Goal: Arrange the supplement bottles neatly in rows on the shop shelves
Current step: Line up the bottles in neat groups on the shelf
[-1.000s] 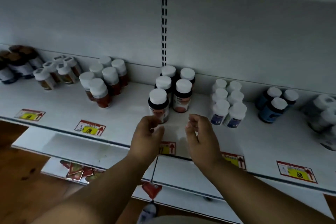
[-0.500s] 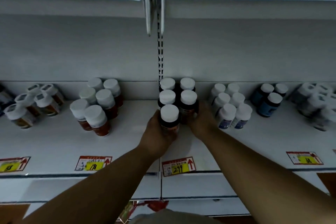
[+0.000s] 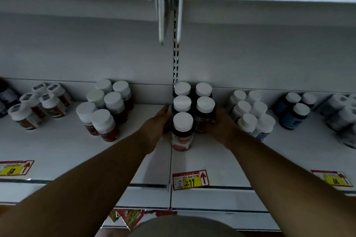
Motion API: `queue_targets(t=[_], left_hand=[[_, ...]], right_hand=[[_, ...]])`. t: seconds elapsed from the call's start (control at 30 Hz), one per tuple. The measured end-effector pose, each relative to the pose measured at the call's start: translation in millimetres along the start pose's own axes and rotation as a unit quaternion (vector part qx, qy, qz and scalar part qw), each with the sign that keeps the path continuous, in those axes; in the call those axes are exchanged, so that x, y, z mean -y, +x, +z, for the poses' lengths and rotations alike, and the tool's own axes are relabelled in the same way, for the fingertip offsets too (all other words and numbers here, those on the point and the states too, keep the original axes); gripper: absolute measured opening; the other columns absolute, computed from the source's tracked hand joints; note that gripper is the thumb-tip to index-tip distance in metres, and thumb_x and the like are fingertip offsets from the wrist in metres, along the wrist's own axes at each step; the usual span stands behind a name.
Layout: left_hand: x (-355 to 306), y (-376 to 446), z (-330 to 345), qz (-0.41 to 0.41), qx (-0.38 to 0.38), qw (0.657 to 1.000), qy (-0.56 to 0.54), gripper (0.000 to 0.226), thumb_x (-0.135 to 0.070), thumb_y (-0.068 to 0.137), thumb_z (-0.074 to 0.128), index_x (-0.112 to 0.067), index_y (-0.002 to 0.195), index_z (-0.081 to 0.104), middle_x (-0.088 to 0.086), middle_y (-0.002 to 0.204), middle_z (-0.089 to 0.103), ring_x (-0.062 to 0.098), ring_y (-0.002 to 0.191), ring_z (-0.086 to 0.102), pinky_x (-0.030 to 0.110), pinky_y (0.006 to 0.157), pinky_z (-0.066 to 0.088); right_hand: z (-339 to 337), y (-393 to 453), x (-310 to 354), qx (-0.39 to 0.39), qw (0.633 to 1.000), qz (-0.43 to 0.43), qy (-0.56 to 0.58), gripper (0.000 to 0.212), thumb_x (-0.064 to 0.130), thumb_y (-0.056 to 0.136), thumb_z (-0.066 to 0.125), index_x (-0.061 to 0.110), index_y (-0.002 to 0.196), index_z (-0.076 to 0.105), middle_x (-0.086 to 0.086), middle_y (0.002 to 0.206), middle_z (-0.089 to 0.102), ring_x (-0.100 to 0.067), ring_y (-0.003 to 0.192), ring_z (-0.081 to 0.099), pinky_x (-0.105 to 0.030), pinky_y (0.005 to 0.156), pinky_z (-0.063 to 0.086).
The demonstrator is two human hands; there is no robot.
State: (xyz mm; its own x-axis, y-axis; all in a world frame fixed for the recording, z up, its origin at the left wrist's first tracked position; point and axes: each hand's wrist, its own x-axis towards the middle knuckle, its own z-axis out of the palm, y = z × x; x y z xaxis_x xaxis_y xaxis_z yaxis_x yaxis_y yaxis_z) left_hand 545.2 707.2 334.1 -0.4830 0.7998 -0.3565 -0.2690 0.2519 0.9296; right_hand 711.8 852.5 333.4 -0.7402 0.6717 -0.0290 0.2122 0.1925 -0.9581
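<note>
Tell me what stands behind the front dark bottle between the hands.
Behind the front bottle, two more white-capped dark bottles stand in line to the back wall. Their labels are hidden.

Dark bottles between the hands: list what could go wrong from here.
1. The front dark bottle stands alone ahead of its two-wide group; squeezing with the left hand and right hand might tip it forward.
2. The right hand sits close to the white bottles, so a wrist shift could knock them.

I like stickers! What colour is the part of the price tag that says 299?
Yellow, with a red border and a red arrow on the price tag. The head view shows it.
</note>
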Motion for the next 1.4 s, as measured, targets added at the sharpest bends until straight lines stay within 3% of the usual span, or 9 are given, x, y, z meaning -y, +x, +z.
queue_targets(t=[0.4,0.5,0.6,0.7,0.8,0.9,1.07,1.2,1.4], left_hand=[[4,-7,6,0.023,-0.042,0.998,0.047,0.043,-0.034,0.099,0.051,-0.029,0.141,0.047,-0.002,0.136,0.057,0.018,0.122,0.056,0.041,0.108,0.042],[16,-29,0,0.072,-0.11,0.976,0.173,0.031,-0.012,0.096,0.054,-0.031,0.121,0.054,-0.003,0.12,0.064,0.007,0.103,0.061,0.021,0.09,0.049],[24,-53,-2,0.114,-0.076,0.947,0.29,0.031,-0.013,0.09,0.064,-0.03,0.115,0.056,-0.015,0.105,0.065,-0.006,0.092,0.059,0.003,0.071,0.042],[28,-57,0,0.136,-0.064,0.942,0.301,0.036,-0.02,0.082,0.075,-0.032,0.11,0.056,-0.015,0.101,0.066,-0.001,0.091,0.063,0.012,0.076,0.047],[27,-52,0,0.145,-0.076,0.938,0.304,0.037,-0.024,0.079,0.079,-0.031,0.108,0.057,-0.014,0.098,0.067,0.0,0.088,0.064,0.018,0.078,0.051],[28,-49,0,0.157,-0.07,0.932,0.32,0.036,-0.026,0.08,0.077,-0.03,0.111,0.058,-0.012,0.102,0.067,0.003,0.091,0.064,0.021,0.081,0.051],[28,-55,2,0.159,-0.069,0.938,0.3,0.038,-0.026,0.08,0.078,-0.029,0.111,0.056,-0.015,0.098,0.063,0.0,0.088,0.06,0.002,0.071,0.041],[34,-75,-2,0.156,-0.09,0.94,0.291,0.04,-0.021,0.08,0.078,-0.029,0.112,0.054,-0.008,0.104,0.063,0.005,0.092,0.061,0.017,0.08,0.05],[45,-127,-17,0.154,-0.18,0.934,0.269,0.029,-0.02,0.085,0.073,-0.029,0.109,0.06,-0.015,0.102,0.065,-0.003,0.091,0.062,0.011,0.078,0.049]], right_hand=[[2,-7,1,-0.032,0.999,0.024,-0.015,0.062,0.014,0.071,0.086,0.031,0.12,0.052,0.019,0.114,0.061,0.01,0.101,0.06,-0.018,0.091,0.053],[13,-29,-7,-0.148,0.984,0.045,-0.09,0.068,0.043,0.064,0.087,0.028,0.119,0.05,0.01,0.116,0.06,-0.01,0.106,0.06,-0.034,0.087,0.053],[36,-60,-1,-0.158,0.98,0.023,-0.12,0.039,0.033,0.079,0.075,0.024,0.11,0.053,0.007,0.105,0.059,-0.013,0.096,0.06,-0.022,0.071,0.046],[58,-70,4,-0.076,0.991,-0.016,-0.106,0.041,0.043,0.08,0.075,0.03,0.113,0.053,0.01,0.111,0.061,-0.005,0.098,0.06,-0.018,0.079,0.048],[66,-66,3,-0.096,0.988,-0.015,-0.12,0.047,0.037,0.078,0.079,0.029,0.115,0.051,0.007,0.112,0.06,-0.007,0.101,0.058,-0.01,0.079,0.042],[68,-68,0,-0.113,0.985,-0.022,-0.126,0.051,0.037,0.077,0.08,0.025,0.119,0.052,0.004,0.115,0.06,-0.011,0.103,0.058,-0.02,0.084,0.046],[71,-71,0,-0.133,0.983,-0.022,-0.128,0.051,0.036,0.077,0.081,0.021,0.118,0.054,0.001,0.111,0.061,-0.014,0.1,0.06,-0.025,0.082,0.048],[75,-89,4,-0.164,0.975,-0.032,-0.148,0.036,0.044,0.079,0.076,0.022,0.097,0.053,0.003,0.092,0.059,-0.011,0.083,0.058,-0.022,0.069,0.047],[101,-111,19,-0.075,0.988,-0.045,-0.127,0.023,0.035,0.084,0.073,0.025,0.093,0.055,0.007,0.085,0.059,-0.007,0.078,0.058,-0.026,0.068,0.052]])
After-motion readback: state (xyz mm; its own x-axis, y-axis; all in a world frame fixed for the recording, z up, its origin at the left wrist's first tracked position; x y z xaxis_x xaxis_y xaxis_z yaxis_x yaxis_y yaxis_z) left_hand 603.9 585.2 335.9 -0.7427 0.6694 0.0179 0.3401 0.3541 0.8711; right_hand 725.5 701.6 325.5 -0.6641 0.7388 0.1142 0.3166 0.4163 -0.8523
